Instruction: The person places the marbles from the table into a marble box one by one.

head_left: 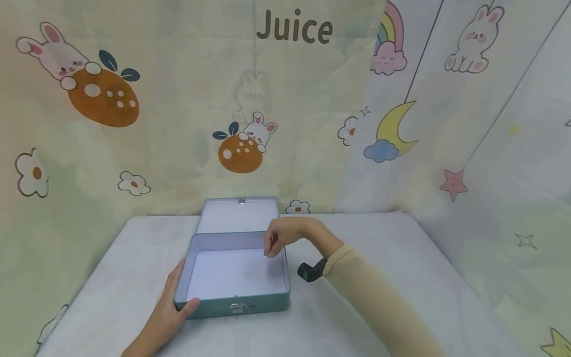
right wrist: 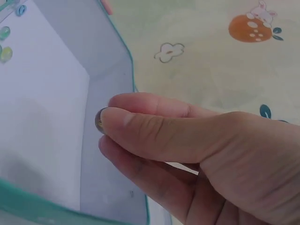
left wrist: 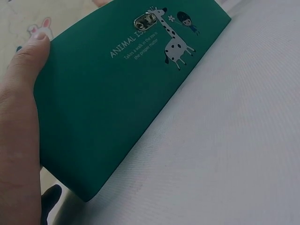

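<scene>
A green tin box (head_left: 243, 305) with a white inside stands on the table, its hinged lid (head_left: 241, 215) raised at the back. My left hand (head_left: 167, 310) grips the front left corner, thumb (left wrist: 30, 58) on the front rim and fingers along the side. Over the right part of the box, my right hand (head_left: 285, 234) pinches a small dark glass marble (right wrist: 101, 120) between thumb and fingertips. In the right wrist view, several coloured marbles lie on the box floor, among them a yellow-green marble (right wrist: 6, 54) and a blue marble (right wrist: 20, 10). The head view does not show them.
A white cloth covers the table (head_left: 357, 307). Behind it hangs a printed backdrop (head_left: 178, 99) with rabbits, flowers and the word Juice. The box front carries a metal clasp (left wrist: 144, 21) and a giraffe print (left wrist: 176, 47). A black device (head_left: 312, 271) sits at my right wrist.
</scene>
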`<state>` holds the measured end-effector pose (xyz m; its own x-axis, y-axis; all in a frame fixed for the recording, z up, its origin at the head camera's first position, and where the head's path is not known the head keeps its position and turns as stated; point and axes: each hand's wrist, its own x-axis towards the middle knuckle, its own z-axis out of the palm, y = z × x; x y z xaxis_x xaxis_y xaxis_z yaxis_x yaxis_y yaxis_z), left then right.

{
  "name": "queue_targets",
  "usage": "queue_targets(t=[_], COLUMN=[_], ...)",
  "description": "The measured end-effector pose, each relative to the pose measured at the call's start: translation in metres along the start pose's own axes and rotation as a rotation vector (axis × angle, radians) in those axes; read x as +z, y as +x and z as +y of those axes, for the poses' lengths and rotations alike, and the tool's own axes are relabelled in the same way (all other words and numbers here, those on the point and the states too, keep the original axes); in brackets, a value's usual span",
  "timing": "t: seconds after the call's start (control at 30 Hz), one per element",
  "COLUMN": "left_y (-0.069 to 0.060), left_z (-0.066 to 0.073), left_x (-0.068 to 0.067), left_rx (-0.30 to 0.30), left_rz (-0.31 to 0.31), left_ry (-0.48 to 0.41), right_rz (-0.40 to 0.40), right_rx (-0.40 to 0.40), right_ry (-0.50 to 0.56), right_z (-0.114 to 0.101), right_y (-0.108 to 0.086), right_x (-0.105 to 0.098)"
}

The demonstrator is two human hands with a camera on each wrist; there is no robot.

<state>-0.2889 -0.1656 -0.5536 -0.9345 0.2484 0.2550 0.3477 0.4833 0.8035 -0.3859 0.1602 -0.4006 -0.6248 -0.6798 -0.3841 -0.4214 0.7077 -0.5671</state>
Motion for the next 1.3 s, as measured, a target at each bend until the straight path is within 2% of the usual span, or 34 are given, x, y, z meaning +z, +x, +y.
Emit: queue_targets(t=[0.27, 0.4, 0.6, 0.83, 0.97, 1.3], left_y=[0.001, -0.001, -0.005, 0.000, -0.002, 0.001], left_z=[-0.004, -0.005, -0.006, -0.005, -0.005, -0.004], left_x=[0.002, 0.005, 0.000, 0.000, 0.000, 0.002], left_rx=[0.026, 0.016, 0.004, 0.002, -0.007, 0.003], left_rz=[0.025, 0.002, 0.010, 0.005, 0.017, 0.024], left_ry=[0.003, -0.004, -0.010, 0.004, 0.006, 0.022], right_rz=[0.007, 0.036, 0.051, 0.041, 0.003, -0.016], right_rx=[-0.087, -0.096, -0.131, -0.022, -0.022, 0.034], right_ry=[0.011, 0.024, -0.041, -0.185, -0.253, -0.292], right_z=[-0.002, 0.004, 0.006, 0.008, 0.007, 0.012], right_y=[0.033, 0.046, 0.066, 0.076, 0.080, 0.084], right_x=[0.010, 0.018, 0.030, 0.035, 0.040, 0.051])
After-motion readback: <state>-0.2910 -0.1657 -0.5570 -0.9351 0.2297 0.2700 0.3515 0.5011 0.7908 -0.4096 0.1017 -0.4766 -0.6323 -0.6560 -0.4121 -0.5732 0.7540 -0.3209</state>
